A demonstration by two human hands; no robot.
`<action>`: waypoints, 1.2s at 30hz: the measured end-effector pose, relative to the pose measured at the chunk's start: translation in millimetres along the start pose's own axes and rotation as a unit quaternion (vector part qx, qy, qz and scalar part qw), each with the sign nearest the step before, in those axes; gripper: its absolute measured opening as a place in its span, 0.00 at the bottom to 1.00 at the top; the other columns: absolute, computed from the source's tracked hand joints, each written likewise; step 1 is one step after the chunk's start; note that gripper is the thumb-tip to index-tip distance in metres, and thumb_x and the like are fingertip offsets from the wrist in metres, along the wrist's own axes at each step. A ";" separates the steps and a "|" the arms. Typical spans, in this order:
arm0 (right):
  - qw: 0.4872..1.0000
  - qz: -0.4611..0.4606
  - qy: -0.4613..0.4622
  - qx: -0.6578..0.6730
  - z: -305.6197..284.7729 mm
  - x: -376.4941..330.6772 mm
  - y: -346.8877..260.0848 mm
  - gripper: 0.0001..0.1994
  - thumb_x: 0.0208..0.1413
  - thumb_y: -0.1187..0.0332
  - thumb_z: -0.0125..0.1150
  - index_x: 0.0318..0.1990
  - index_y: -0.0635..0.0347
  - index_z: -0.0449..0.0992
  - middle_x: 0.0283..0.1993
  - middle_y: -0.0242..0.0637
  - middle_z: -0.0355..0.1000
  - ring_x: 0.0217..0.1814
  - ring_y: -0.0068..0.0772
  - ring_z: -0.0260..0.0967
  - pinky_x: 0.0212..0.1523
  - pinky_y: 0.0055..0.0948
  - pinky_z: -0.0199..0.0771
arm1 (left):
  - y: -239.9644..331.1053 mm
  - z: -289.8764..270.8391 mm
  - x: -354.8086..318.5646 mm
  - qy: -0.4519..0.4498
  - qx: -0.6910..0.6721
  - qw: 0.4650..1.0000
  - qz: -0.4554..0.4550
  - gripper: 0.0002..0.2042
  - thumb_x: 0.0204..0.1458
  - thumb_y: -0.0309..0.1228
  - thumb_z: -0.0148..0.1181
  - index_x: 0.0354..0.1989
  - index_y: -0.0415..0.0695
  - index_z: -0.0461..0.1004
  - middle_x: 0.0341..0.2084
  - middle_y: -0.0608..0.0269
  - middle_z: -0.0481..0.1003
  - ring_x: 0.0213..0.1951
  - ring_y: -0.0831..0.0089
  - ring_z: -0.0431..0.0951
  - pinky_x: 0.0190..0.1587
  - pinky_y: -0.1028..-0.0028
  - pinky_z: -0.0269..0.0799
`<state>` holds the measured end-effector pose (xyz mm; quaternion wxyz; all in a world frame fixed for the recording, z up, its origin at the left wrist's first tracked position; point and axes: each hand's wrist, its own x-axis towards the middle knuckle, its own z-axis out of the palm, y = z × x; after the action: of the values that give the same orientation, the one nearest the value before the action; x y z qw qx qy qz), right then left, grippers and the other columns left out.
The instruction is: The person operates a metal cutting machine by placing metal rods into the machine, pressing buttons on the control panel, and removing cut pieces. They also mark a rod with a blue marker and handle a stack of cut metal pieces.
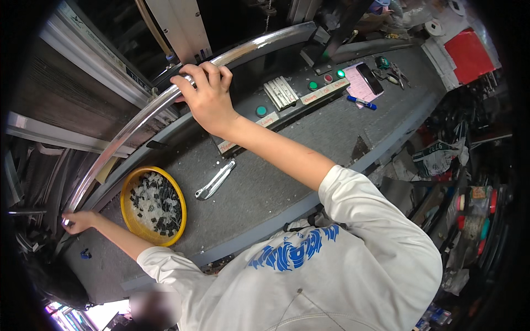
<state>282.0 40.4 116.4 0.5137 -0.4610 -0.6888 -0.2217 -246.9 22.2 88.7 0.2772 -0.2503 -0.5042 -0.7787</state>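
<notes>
A long shiny metal tube [118, 138] runs from the near left up toward the far middle, along the back of the grey bench. At its near left end, my left hand [81, 220] is closed around it, with the tip of the tube showing at the fingers. My right hand [210, 102] reaches over the tube farther along, its fingers curled across the top and the thumb side toward the left. Below the tube sits a round yellow basket [125, 207] holding small black and clear pieces. A silver utility knife [215, 181] lies on the bench beside the basket.
A control strip with green buttons [261, 111] and a ribbed metal block [280, 92] stand behind my right forearm. Farther right are a phone [369, 79], pink paper [353, 83], a blue marker [361, 102] and keys [395, 74]. Metal profiles [72, 138] crowd the left.
</notes>
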 end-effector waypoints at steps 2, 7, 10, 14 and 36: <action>0.999 -0.034 0.013 0.016 0.6 0.9 4.0 0.16 0.47 0.68 0.69 0.45 0.50 0.78 0.50 0.29 0.66 0.54 0.38 0.57 0.57 0.44 0.47 | 15.9 4.3 14.2 0.050 -0.031 0.998 0.011 0.16 0.56 0.29 0.64 0.44 0.29 0.67 0.29 0.50 0.74 0.30 0.66 0.76 0.35 0.69 0.76; 0.987 -0.034 0.033 0.152 0.8 1.2 12.4 0.14 0.47 0.78 0.66 0.43 0.53 0.78 0.45 0.33 0.66 0.53 0.40 0.58 0.54 0.40 0.63 | 8.1 2.3 35.9 0.045 -0.052 0.995 0.076 0.16 0.56 0.31 0.64 0.38 0.26 0.72 0.31 0.46 0.76 0.30 0.63 0.76 0.35 0.66 0.75; 0.982 0.017 -0.022 0.189 -12.0 -11.0 13.9 0.16 0.48 0.80 0.65 0.45 0.57 0.76 0.47 0.39 0.66 0.53 0.45 0.61 0.51 0.38 0.69 | -30.2 -13.1 20.8 -0.169 0.124 0.975 0.070 0.20 0.58 0.37 0.62 0.44 0.27 0.73 0.31 0.46 0.77 0.33 0.60 0.76 0.40 0.66 0.74; 0.963 0.069 -0.189 0.178 -44.0 -53.6 6.7 0.16 0.52 0.75 0.64 0.50 0.63 0.72 0.49 0.43 0.66 0.54 0.49 0.63 0.53 0.41 0.68 | -69.0 -33.4 -52.6 -0.367 0.231 0.901 0.001 0.27 0.57 0.44 0.63 0.53 0.30 0.73 0.43 0.40 0.77 0.45 0.57 0.78 0.53 0.66 0.71; 0.943 0.158 -0.252 0.147 -74.5 -151.8 18.0 0.26 0.60 0.67 0.58 0.63 0.72 0.63 0.69 0.56 0.58 0.72 0.56 0.54 0.70 0.45 0.59 | 52.8 -23.0 -178.9 -0.509 0.064 0.854 -0.084 0.23 0.56 0.37 0.67 0.56 0.40 0.72 0.41 0.57 0.78 0.42 0.72 0.75 0.48 0.73 0.70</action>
<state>342.3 -70.9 2.8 0.4134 -0.5244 -0.7390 0.0894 -84.4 15.3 -5.3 -0.0692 -0.5498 -0.6425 -0.5292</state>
